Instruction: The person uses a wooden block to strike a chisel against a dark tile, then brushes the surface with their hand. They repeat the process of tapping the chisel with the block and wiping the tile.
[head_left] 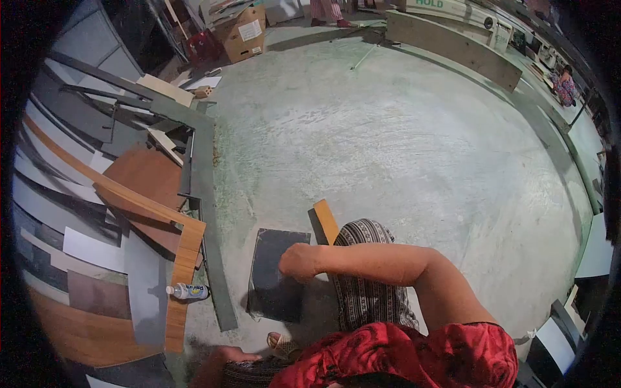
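My right hand (299,262) is closed above a dark rectangular board (272,296) with worn edges, which lies flat on the floor. What its curled fingers hold, if anything, is hidden. Low in the view, my left hand (234,354) rests by my patterned trouser leg, its visible fingers stretched out and nothing seen in them. A short yellow-brown wooden strip (325,220) lies beside my knee, partly covered by it. My sandalled foot (281,343) shows just below the dark board.
At left, boards and sheets are stacked beside a grey metal frame (208,161). A labelled plastic bottle (187,291) lies on an L-shaped wooden piece (186,249). Toward the back are a cardboard box (239,35), a long beam (453,48) and other people.
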Action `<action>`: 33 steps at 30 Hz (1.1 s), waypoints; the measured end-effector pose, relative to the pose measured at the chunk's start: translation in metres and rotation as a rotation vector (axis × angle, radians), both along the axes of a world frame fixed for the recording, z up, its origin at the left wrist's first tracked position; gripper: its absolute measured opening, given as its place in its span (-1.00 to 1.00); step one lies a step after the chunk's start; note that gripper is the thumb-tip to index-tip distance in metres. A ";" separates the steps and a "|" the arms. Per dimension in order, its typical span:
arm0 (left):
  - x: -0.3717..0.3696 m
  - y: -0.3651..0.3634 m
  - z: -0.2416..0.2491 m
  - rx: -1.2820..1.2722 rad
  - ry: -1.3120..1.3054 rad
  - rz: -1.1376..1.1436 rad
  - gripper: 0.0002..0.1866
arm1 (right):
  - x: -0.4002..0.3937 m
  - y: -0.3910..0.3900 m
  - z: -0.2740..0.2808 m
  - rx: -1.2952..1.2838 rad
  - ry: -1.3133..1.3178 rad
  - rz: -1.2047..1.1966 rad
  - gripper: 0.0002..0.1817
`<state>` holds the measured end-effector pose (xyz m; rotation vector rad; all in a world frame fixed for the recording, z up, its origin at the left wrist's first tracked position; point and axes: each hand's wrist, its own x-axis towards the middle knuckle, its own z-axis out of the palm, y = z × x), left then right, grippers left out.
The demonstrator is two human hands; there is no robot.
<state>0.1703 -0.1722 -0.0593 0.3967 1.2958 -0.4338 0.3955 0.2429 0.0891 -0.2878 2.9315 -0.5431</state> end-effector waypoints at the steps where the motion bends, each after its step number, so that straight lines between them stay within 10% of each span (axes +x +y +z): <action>1: -0.002 0.001 0.000 0.010 0.005 -0.031 -0.44 | 0.001 0.001 0.001 0.002 0.000 0.007 -0.81; 33: -0.001 0.051 0.023 0.342 0.160 -0.579 -0.31 | -0.011 0.001 -0.009 0.001 0.088 0.035 -0.83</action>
